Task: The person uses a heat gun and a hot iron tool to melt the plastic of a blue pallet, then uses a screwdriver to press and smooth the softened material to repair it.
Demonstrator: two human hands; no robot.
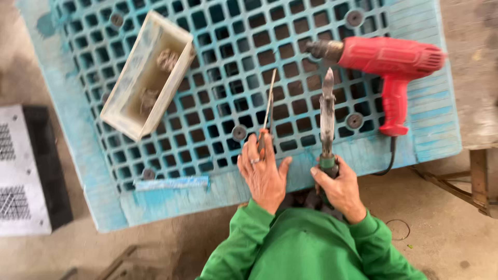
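Blue plastic pallet [155,202] on concrete floor. Left hand [263,173] pinches thin stiff rod [269,101]; right hand [340,187] grips green-handled tool [327,116], likely rigid, below red heat gun [391,65].

A person in green sleeves works over a blue plastic pallet [155,199] with a grid of square holes. The left hand [263,173], a ring on one finger, rests at the pallet's near edge and pinches a thin rod [269,101] that points away across the grid. The right hand [340,187] grips the green handle of a long metal tool [327,116], its tip reaching toward the far right corner. Just beyond that tip lies a red power drill [391,62], its cord running off the near edge. A pale rectangular open box [124,83] sits tilted near the pallet's left side
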